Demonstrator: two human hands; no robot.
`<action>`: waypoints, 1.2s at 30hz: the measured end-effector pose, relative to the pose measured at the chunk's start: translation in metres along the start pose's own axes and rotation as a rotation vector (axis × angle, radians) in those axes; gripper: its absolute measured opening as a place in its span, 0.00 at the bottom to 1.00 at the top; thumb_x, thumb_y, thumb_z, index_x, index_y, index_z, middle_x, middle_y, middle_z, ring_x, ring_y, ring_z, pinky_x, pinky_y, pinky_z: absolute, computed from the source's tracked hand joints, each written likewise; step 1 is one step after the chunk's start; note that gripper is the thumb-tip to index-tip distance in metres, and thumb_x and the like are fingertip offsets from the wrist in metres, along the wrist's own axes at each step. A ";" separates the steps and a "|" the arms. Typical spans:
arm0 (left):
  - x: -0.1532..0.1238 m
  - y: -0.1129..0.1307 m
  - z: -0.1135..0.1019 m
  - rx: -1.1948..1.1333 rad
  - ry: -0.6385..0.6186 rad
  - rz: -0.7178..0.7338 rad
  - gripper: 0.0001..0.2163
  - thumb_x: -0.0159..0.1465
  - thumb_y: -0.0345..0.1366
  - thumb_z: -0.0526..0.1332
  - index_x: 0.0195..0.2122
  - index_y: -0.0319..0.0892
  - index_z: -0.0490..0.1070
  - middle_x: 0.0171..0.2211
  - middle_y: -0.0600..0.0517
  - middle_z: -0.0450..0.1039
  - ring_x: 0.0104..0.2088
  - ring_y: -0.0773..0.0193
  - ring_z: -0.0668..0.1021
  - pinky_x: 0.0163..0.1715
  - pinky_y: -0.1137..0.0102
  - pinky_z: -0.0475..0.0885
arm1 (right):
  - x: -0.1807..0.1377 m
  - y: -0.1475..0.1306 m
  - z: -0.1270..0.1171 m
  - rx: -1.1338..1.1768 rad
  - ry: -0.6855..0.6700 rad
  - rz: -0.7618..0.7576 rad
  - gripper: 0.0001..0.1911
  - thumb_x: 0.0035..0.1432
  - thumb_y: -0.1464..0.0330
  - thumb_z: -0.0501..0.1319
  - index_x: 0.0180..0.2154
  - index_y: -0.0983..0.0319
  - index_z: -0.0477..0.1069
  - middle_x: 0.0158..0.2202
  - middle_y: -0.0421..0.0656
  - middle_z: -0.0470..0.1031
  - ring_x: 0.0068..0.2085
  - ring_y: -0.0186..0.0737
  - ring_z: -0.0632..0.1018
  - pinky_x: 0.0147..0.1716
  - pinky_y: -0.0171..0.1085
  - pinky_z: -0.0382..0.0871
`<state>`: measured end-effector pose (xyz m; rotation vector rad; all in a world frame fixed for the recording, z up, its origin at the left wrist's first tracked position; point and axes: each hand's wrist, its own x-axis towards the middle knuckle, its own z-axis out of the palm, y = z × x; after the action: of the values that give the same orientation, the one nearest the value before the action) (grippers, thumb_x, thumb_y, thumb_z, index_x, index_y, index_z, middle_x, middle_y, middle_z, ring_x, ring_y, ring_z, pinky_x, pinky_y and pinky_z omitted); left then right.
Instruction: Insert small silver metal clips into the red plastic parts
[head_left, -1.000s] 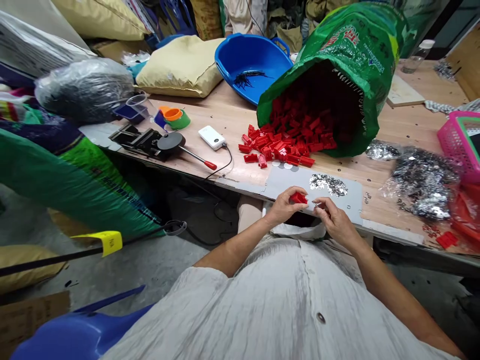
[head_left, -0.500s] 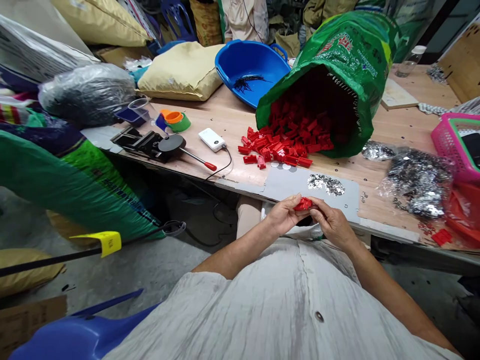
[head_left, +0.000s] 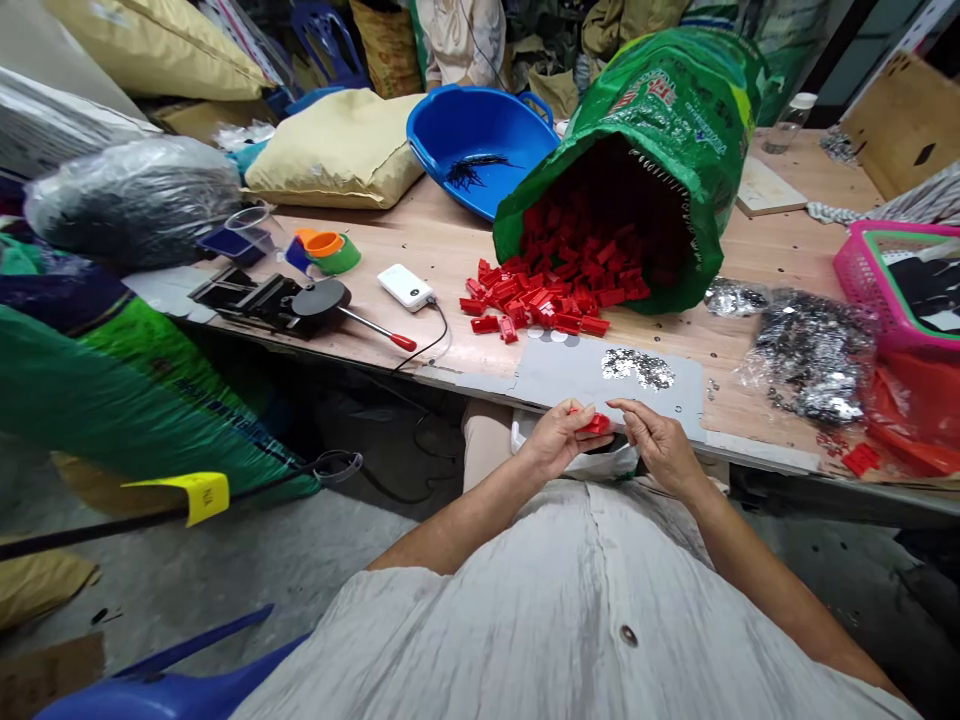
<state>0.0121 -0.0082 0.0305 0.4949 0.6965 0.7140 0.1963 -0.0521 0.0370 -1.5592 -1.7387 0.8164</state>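
- Head view, lower ctr: left hand (head_left: 556, 440) pinches red plastic piece (head_left: 596, 424) betw. thumb & fingers, at the near edge of the table (head_left: 450, 250).
- Right hand (head_left: 660, 452) just right of it, fingers curled, tips by the piece; can't tell if it pinches anything.
- Just above hands: grey mat (head_left: 570, 375) w/ silver bits (head_left: 637, 368).
- Upper ctr: green sack (head_left: 660, 100) on its side, red pieces (head_left: 547, 295) spilling out.
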 end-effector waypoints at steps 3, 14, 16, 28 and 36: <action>0.000 -0.009 -0.015 0.228 0.077 -0.019 0.22 0.49 0.43 0.75 0.29 0.40 0.62 0.31 0.52 0.75 0.38 0.59 0.81 0.40 0.65 0.74 | -0.003 0.016 -0.013 -0.067 0.096 0.052 0.23 0.68 0.55 0.48 0.53 0.58 0.72 0.25 0.39 0.73 0.27 0.38 0.75 0.31 0.36 0.67; 0.011 -0.030 -0.065 1.034 0.273 0.083 0.25 0.50 0.39 0.71 0.50 0.42 0.74 0.44 0.46 0.76 0.51 0.50 0.74 0.54 0.58 0.66 | -0.011 0.112 -0.086 -0.503 0.500 0.251 0.14 0.60 0.63 0.56 0.43 0.63 0.74 0.42 0.51 0.79 0.41 0.49 0.76 0.43 0.45 0.67; 0.012 -0.029 -0.065 1.063 0.228 0.054 0.26 0.50 0.39 0.71 0.51 0.43 0.74 0.45 0.45 0.76 0.51 0.48 0.74 0.54 0.56 0.67 | -0.004 0.114 -0.088 -0.539 0.479 0.274 0.13 0.60 0.63 0.56 0.42 0.62 0.74 0.42 0.51 0.79 0.41 0.48 0.76 0.41 0.44 0.66; 0.049 0.051 -0.020 1.195 0.114 0.469 0.13 0.62 0.36 0.62 0.48 0.42 0.74 0.38 0.49 0.77 0.38 0.62 0.78 0.43 0.65 0.73 | 0.013 0.109 -0.083 -0.685 0.405 0.417 0.11 0.62 0.59 0.57 0.38 0.57 0.75 0.39 0.44 0.78 0.34 0.42 0.72 0.29 0.37 0.54; 0.119 0.081 -0.007 1.980 0.426 0.882 0.21 0.61 0.33 0.65 0.56 0.44 0.69 0.60 0.43 0.66 0.63 0.47 0.64 0.59 0.52 0.64 | 0.007 0.121 -0.076 -0.690 0.545 0.292 0.14 0.62 0.57 0.57 0.39 0.59 0.75 0.37 0.46 0.77 0.34 0.43 0.73 0.30 0.37 0.56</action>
<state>0.0385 0.1334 0.0279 2.6283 1.4999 0.7181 0.3282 -0.0312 -0.0152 -2.2534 -1.4555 -0.1446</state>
